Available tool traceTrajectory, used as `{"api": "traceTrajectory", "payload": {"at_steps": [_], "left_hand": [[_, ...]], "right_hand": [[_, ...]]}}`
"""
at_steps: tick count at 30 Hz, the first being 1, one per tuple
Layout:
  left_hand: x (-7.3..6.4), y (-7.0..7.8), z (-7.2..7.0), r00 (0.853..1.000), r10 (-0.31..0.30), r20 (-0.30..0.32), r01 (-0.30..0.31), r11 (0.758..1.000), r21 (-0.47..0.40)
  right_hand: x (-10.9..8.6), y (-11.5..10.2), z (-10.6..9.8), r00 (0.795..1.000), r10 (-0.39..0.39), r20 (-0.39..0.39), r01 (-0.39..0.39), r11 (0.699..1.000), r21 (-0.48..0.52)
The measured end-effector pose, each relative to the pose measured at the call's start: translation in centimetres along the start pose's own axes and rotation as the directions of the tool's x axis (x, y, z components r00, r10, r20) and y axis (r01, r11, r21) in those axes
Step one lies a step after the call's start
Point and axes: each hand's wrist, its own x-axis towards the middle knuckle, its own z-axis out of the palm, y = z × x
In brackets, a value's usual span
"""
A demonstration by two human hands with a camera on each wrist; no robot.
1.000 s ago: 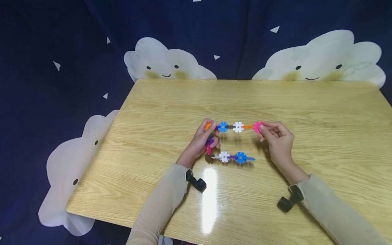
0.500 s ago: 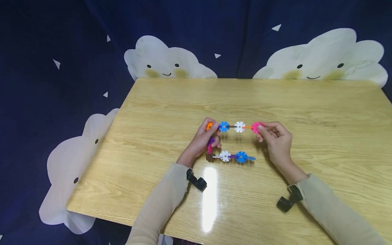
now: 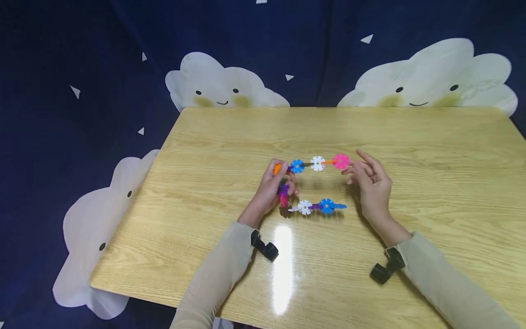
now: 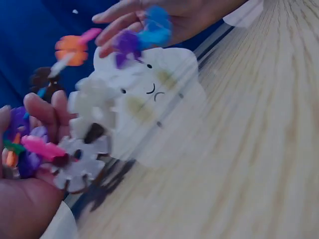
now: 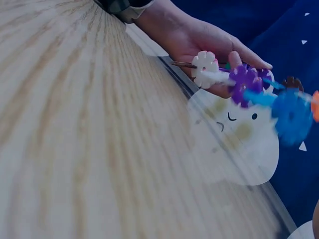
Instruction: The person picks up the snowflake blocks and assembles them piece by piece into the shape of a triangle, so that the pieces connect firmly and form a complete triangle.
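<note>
A C-shaped chain of plastic snowflake discs is held just above the wooden table. Its upper arm runs blue, white, then a pink disc. Its lower arm has a white disc and a blue disc. My left hand grips the bent left end, where orange, purple and pink pieces bunch together. My right hand is beside the pink disc with fingers straightened, holding nothing. The right wrist view shows the left hand behind the white, purple and blue pieces.
A dark blue cloth with white smiling clouds hangs around the table. Black wrist camera mounts sit under both sleeves. A bright glare patch lies near the front edge.
My right hand has let go of the pink disc and its fingers have straightened. The chain's upper arm has shifted slightly away from me while the left hand keeps its grip.
</note>
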Motion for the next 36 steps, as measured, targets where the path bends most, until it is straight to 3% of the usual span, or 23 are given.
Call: {"api": "traceTrajectory", "payload": {"at_steps": [4,7,10,13,17,20,23,29,33,36], "left_hand": [[0.0,-0.1,0.0,0.993,0.028,-0.113,-0.042,0.992,-0.12],[0.2,-0.1,0.0,0.984,0.038,-0.173,-0.075,0.974,-0.216],[0.4,-0.1,0.0,0.976,0.043,-0.212,-0.106,0.949,-0.296],[0.5,-0.1,0.0,0.971,0.054,-0.232,-0.129,0.939,-0.319],[0.5,-0.1,0.1,0.971,0.086,-0.223,-0.156,0.935,-0.318],[0.5,-0.1,0.1,0.971,0.106,-0.213,-0.171,0.934,-0.313],[0.5,0.0,0.1,0.971,0.103,-0.216,-0.167,0.938,-0.304],[0.1,0.1,0.1,0.98,0.049,-0.193,-0.112,0.937,-0.331],[-0.1,0.2,0.1,0.992,0.054,-0.114,-0.087,0.944,-0.317],[-0.1,0.2,0.1,0.996,0.071,-0.055,-0.083,0.962,-0.259]], "right_hand": [[-0.5,0.2,-0.1,0.994,0.101,0.039,-0.103,0.994,0.048],[-1.4,0.3,0.3,0.978,0.192,0.079,-0.196,0.979,0.053],[-2.3,0.4,0.9,0.96,0.248,0.127,-0.252,0.968,0.015],[-2.9,0.4,1.7,0.947,0.283,0.155,-0.279,0.959,-0.044],[-3.0,0.4,2.4,0.954,0.288,0.087,-0.278,0.955,-0.106],[-2.7,0.5,2.5,0.973,0.232,-0.009,-0.232,0.965,-0.125],[-2.2,0.6,2.4,0.986,0.157,-0.055,-0.163,0.979,-0.12],[-1.1,0.5,2.3,0.995,0.083,-0.058,-0.086,0.996,-0.036],[-0.4,0.2,2.3,0.993,0.116,-0.036,-0.115,0.993,0.025],[0.1,0.0,2.4,0.988,0.154,-0.023,-0.153,0.987,0.05]]}}
